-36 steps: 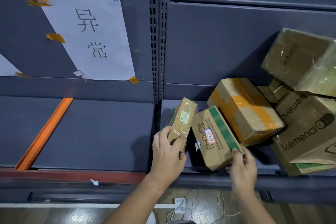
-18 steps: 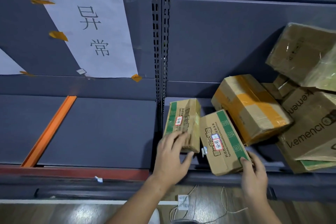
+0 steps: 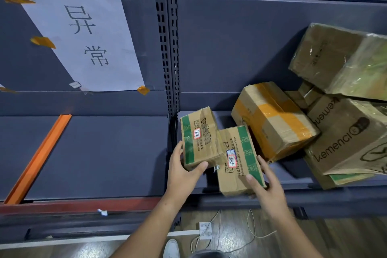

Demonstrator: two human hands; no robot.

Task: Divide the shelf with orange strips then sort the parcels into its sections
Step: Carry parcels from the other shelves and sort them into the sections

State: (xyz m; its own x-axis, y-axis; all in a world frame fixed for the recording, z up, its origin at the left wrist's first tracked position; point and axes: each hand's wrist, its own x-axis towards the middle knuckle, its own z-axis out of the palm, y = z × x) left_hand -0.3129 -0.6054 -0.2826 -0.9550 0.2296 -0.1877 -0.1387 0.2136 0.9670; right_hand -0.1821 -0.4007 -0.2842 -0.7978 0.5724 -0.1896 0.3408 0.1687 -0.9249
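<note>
The left hand (image 3: 184, 172) gripped the near corner of a small green-banded parcel (image 3: 200, 140), thumb on its top face and fingers curled under its left edge, seemingly so the handwritten sticker faced up and could be read; the right hand (image 3: 266, 186) held a second green-banded parcel (image 3: 238, 161) the same way, thumb across the green stripe, fingers out of sight beneath; the two parcels touched, the first overlapping the second's upper left corner, both at the front of the right-hand shelf (image 3: 293, 176) bay; behind them leaned an orange-taped box (image 3: 272, 119), propped against a kemenci carton (image 3: 347, 138), with a film-wrapped box (image 3: 339, 58) piled on top, a loose heap probably awaiting sorting; in the left bay one orange strip (image 3: 39, 157) lay from back to front, marking off a section; the paper sign (image 3: 83, 33) taped above it matched the characters on the stickers, so I judged that section to be these two parcels' destination.
</note>
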